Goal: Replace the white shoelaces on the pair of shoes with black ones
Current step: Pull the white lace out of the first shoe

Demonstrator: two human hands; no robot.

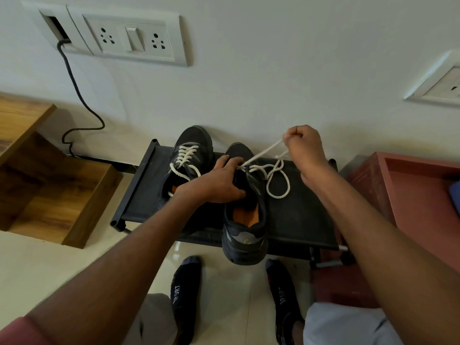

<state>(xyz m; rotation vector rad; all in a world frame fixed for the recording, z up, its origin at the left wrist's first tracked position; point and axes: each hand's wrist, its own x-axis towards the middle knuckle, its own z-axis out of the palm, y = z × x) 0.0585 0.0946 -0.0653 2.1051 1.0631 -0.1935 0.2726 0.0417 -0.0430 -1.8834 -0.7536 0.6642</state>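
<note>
Two black shoes stand on a low black rack [303,215] against the wall. The left shoe [189,145] keeps its white lace [185,155] threaded through the eyelets. My left hand [221,180] grips the right shoe [245,235] over its tongue and opening. My right hand [302,145] is raised above and to the right of that shoe, pinching its white lace [263,151], which runs taut from the eyelets. A loose loop of the same lace [278,183] lies on the rack. No black laces are visible.
A wooden step unit [49,185] stands at the left and a reddish wooden box [408,185] at the right. A dark cable [74,90] hangs from the wall socket plate [134,38]. My feet in dark socks [186,292] rest on the tiled floor.
</note>
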